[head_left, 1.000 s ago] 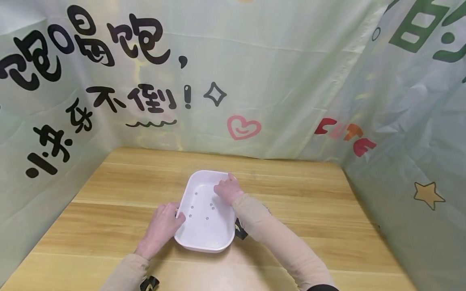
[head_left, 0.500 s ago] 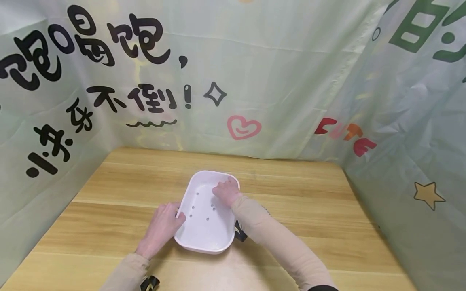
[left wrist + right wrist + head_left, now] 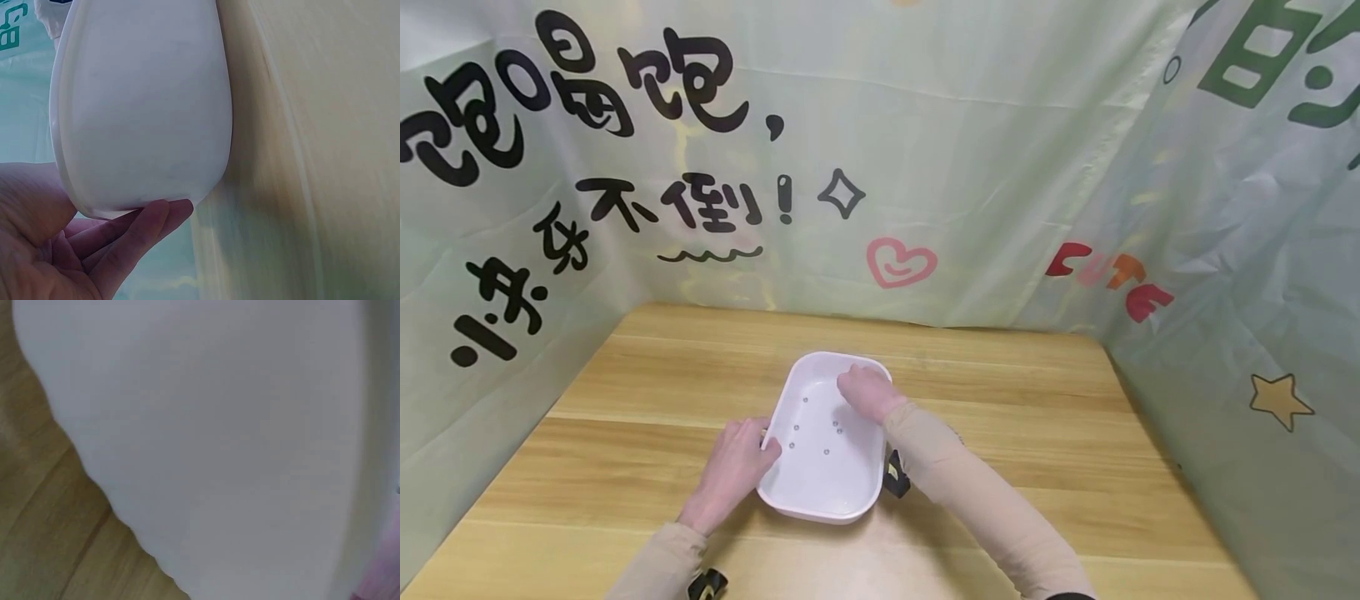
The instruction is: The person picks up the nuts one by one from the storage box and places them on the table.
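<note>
A white plastic basin [image 3: 823, 487] with rounded corners lies lengthwise before me, several small round grey spots [image 3: 827, 452] dotting its floor. My left hand [image 3: 733, 462] grips its left side, thumb over the rim. In the left wrist view the left hand's fingers [image 3: 137, 240] press the basin's outer wall [image 3: 144, 106] from outside. My right hand [image 3: 868, 393] is over the far right part of the basin, back of the hand up, fingers turned down and hidden; I cannot tell whether they hold anything. The right wrist view is mostly filled by the basin's outer wall [image 3: 206, 444].
The basin is on a wooden table [image 3: 1037, 433]. Printed cloth [image 3: 985, 183] with lettering, a heart and a star hangs behind and along both sides. Black strap pieces [image 3: 895, 475] show by each wrist.
The right hand has drawn in from the far right corner of the rim, and its raised thumb is no longer visible. The basin shifts very slightly; the left hand keeps its grip.
</note>
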A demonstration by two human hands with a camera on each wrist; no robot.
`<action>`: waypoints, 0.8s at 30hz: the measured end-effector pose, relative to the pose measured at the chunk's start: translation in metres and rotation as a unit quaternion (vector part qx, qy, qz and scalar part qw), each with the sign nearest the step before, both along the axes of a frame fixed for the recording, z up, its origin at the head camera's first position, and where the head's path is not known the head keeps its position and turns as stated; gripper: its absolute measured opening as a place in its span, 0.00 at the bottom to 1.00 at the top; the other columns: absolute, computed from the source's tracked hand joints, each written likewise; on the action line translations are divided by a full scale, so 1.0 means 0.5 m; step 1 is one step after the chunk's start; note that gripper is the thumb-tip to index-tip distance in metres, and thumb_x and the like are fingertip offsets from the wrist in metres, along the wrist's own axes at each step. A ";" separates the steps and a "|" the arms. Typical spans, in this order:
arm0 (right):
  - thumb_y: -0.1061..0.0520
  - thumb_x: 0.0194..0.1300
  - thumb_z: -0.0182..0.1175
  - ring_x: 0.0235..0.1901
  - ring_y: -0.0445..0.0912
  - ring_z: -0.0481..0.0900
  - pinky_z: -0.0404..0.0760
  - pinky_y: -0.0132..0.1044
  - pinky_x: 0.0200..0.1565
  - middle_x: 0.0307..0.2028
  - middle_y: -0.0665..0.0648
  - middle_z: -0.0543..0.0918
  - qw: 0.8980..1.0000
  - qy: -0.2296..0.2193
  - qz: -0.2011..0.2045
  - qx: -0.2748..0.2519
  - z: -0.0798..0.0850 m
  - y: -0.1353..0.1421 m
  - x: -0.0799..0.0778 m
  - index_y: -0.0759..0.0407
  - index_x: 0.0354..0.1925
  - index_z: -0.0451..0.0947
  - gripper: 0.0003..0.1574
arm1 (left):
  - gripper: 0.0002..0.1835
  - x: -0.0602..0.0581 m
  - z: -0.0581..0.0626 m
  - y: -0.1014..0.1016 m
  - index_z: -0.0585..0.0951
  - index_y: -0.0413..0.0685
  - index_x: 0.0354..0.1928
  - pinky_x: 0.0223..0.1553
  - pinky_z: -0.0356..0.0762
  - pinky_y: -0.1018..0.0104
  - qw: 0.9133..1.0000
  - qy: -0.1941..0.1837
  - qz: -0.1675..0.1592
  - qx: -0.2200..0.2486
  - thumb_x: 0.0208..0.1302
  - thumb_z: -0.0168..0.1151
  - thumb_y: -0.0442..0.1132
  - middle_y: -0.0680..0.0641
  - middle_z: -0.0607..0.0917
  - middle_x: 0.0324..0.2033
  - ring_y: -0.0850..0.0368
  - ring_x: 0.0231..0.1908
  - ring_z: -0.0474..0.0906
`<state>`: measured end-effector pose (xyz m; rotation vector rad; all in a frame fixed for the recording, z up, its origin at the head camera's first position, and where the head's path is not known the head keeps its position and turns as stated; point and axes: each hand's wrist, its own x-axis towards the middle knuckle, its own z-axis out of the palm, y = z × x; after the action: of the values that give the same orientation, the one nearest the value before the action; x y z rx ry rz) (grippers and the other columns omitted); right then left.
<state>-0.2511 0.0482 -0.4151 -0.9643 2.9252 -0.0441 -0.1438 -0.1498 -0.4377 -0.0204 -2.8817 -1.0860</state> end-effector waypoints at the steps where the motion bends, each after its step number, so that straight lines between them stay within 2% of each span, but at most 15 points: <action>1: 0.69 0.65 0.57 0.28 0.44 0.77 0.81 0.33 0.35 0.29 0.57 0.85 1.000 0.001 0.000 -0.005 0.001 0.000 -0.002 0.60 0.31 0.82 0.10 | 0.14 0.000 0.001 0.000 0.85 0.31 0.44 0.22 0.75 0.70 1.000 0.000 0.000 0.000 0.59 0.58 0.30 0.37 0.89 0.31 0.58 0.23 0.79; 6: 0.78 0.50 0.54 0.24 0.42 0.67 0.70 0.30 0.30 0.22 0.55 0.79 0.996 -0.030 -0.005 -0.085 0.009 0.007 -0.005 0.63 0.24 0.81 0.14 | 0.14 0.000 0.000 0.000 0.85 0.31 0.44 0.21 0.75 0.69 1.000 0.004 -0.001 0.001 0.59 0.58 0.30 0.37 0.89 0.30 0.58 0.22 0.79; 10: 0.74 0.56 0.59 0.28 0.43 0.77 0.77 0.30 0.34 0.27 0.57 0.86 0.988 -0.055 -0.002 -0.143 0.014 0.014 -0.003 0.64 0.28 0.86 0.11 | 0.14 0.002 0.001 -0.001 0.85 0.30 0.45 0.21 0.75 0.70 1.000 0.001 -0.003 0.007 0.59 0.57 0.29 0.37 0.89 0.31 0.58 0.22 0.79; 12: 0.71 0.59 0.64 0.33 0.45 0.85 0.83 0.31 0.39 0.34 0.58 0.90 0.985 -0.066 -0.002 -0.162 0.016 0.017 -0.002 0.63 0.34 0.89 0.08 | 0.14 0.002 0.001 0.000 0.85 0.30 0.45 0.21 0.75 0.70 1.000 -0.001 -0.004 0.009 0.59 0.57 0.29 0.36 0.89 0.31 0.58 0.22 0.80; 14: 0.68 0.60 0.66 0.35 0.47 0.87 0.84 0.32 0.40 0.36 0.59 0.91 0.981 -0.076 -0.002 -0.177 0.018 0.019 -0.001 0.64 0.37 0.89 0.07 | 0.15 0.003 0.002 0.000 0.85 0.30 0.46 0.21 0.76 0.70 1.000 -0.002 -0.005 0.010 0.59 0.57 0.29 0.36 0.89 0.31 0.58 0.22 0.80; 18: 0.67 0.61 0.66 0.33 0.46 0.86 0.83 0.30 0.38 0.36 0.59 0.91 0.977 -0.078 0.003 -0.200 0.020 0.025 -0.001 0.64 0.37 0.89 0.06 | 0.15 0.003 0.003 0.000 0.85 0.30 0.46 0.20 0.75 0.70 1.000 -0.002 -0.004 0.008 0.59 0.57 0.29 0.36 0.89 0.30 0.58 0.21 0.80; 24: 0.63 0.63 0.66 0.27 0.41 0.78 0.78 0.28 0.33 0.31 0.57 0.90 0.970 -0.086 0.003 -0.228 0.022 0.032 0.000 0.63 0.35 0.89 0.05 | 0.15 0.002 0.003 0.000 0.85 0.30 0.45 0.20 0.75 0.70 1.000 -0.001 -0.004 0.007 0.59 0.57 0.29 0.37 0.89 0.29 0.58 0.21 0.80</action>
<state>-0.2509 0.0642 -0.4042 -0.9559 2.8001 -0.7877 -0.1426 -0.1497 -0.4361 -0.0305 -2.8781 -1.1068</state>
